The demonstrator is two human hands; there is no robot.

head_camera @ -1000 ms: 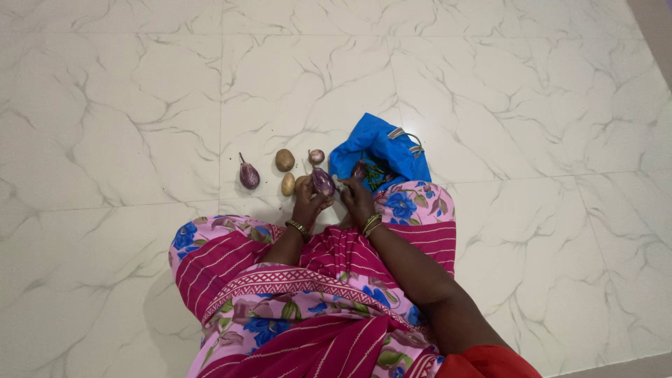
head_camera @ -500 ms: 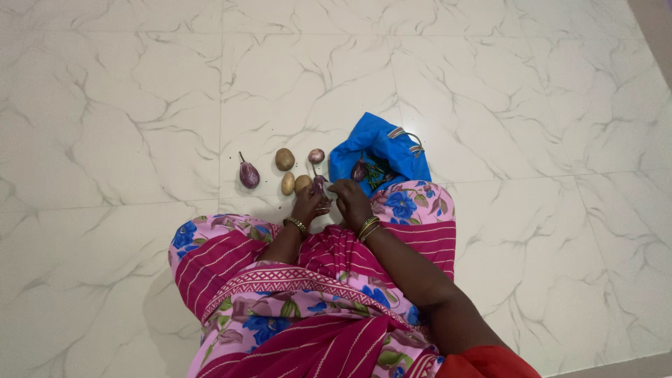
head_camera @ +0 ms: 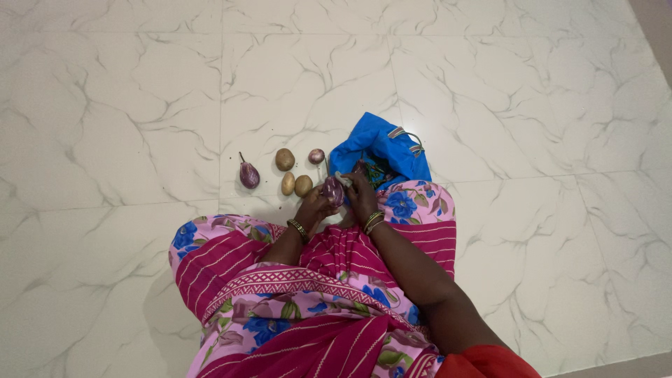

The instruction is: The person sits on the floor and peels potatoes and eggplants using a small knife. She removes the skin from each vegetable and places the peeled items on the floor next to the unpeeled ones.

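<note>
Both hands meet over the white marble floor in front of my knees. My left hand (head_camera: pixel 313 206) and my right hand (head_camera: pixel 361 194) together hold a small purple striped eggplant (head_camera: pixel 333 190) between them. Just beyond my right hand lies an open blue cloth bag (head_camera: pixel 381 149) with more vegetables inside. To the left on the floor lie another purple eggplant (head_camera: pixel 248 174), a round potato (head_camera: pixel 284 159), two smaller potatoes (head_camera: pixel 295 185) and a small onion (head_camera: pixel 316 155).
White marble tiles (head_camera: pixel 126 105) with grey veins stretch all around. My pink and magenta patterned sari (head_camera: pixel 294 294) covers my folded legs at the bottom. A darker strip of floor edge (head_camera: pixel 654 28) runs along the upper right corner.
The held eggplant has shifted a little right toward the bag, with both hands closed around it. My right hand has moved up beside the bag's mouth.
</note>
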